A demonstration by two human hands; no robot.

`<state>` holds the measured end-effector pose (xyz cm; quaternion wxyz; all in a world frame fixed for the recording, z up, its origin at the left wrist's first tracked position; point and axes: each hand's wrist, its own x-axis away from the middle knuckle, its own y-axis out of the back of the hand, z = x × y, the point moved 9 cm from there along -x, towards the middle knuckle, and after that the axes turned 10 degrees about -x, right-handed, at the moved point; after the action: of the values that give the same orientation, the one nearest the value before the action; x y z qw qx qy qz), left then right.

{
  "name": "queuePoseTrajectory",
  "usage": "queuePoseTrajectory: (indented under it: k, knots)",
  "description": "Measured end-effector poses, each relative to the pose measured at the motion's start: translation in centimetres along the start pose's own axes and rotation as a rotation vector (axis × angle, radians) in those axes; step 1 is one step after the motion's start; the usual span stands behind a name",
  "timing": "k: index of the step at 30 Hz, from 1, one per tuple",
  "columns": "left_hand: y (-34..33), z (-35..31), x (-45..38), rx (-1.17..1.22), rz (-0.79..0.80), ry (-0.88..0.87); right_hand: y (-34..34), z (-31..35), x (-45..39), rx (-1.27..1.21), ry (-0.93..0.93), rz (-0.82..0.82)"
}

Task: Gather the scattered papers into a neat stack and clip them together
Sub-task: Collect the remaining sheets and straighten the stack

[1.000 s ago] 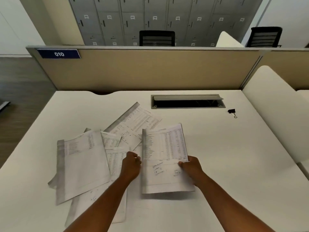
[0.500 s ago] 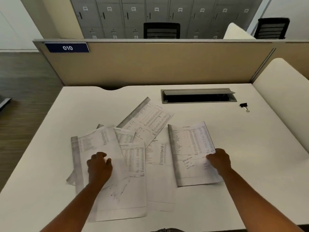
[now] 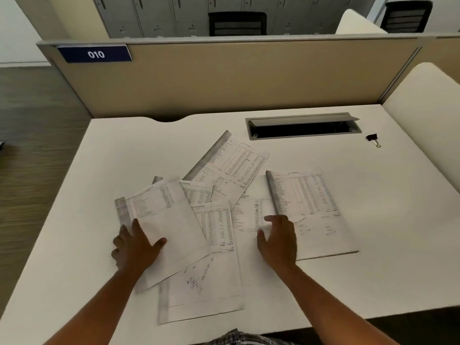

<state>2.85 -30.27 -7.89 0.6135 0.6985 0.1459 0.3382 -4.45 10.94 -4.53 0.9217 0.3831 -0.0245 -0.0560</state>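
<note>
White surface [image 3: 323,282], printed sheets fanned across its middle, not yet a stack.

Left: left hand [image 3: 134,247] now at near-left corner of leftmost sheet [image 3: 161,220], fingers spread, thumb on top, corner looks lifted; half a second back lay flat on that sheet further in. Grip: seems to pinch the edge, fingers underneath hidden. Plenty of bare surface to its left before the edge drops to floor.

Centre: long sheet with handwriting [image 3: 206,290] reaches nearly to the near edge, risk of sliding off if dragged toward the body. Angled sheet [image 3: 231,165] points toward far side.

Right of centre: right hand [image 3: 278,242] off the far side of rightmost sheet [image 3: 308,212], moved to that sheet's left margin, fingers straight, pressing flat, clamped on nothing. Reads as shift from placing to raking sheets inward. Gathering just begun.

Right: open room beyond rightmost sheet. Cable slot [image 3: 302,125] open at far side, keep sheets clear. Binder clip [image 3: 372,139] far right, near the partition, well apart from papers, untouched.
</note>
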Motion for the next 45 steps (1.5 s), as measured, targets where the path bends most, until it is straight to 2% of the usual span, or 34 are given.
queuePoseTrajectory:
  k: [4,9,11,14,18,25,31,37,41,45]
  knots:
    - [-0.1,0.5,-0.1,0.024,0.007,-0.049,-6.5,0.9,3.1,0.185,0.063,0.265]
    - [-0.6,1.4,0.7,0.091,0.03,-0.11,-10.3,3.0,3.9,0.257,0.192,0.407]
    - [-0.9,2.0,1.0,0.152,0.032,-0.102,-10.1,3.9,3.7,0.213,0.229,0.383]
    - [-1.3,3.4,1.3,0.32,0.039,0.016,-8.3,3.7,3.0,0.237,0.161,0.228]
    - [-1.4,4.3,1.2,0.491,0.027,0.088,-9.8,2.1,3.9,0.341,0.091,0.357]
    - [-1.3,2.2,1.5,0.673,0.069,0.051,-8.2,2.9,1.6,0.441,0.173,0.252]
    - [-1.6,0.5,2.5,0.66,0.122,-0.073,-6.9,1.8,-0.3,0.329,-0.016,0.149]
    - [-2.3,-1.4,3.4,0.548,0.187,-0.198,-8.4,2.9,0.2,0.135,-0.022,0.242]
    - [-1.9,-1.1,3.5,0.596,0.165,-0.08,-10.3,3.9,1.0,-0.08,-0.054,0.392]
    - [-2.4,0.0,3.2,0.785,0.205,0.104,-10.7,4.0,1.0,-0.155,-0.073,0.408]
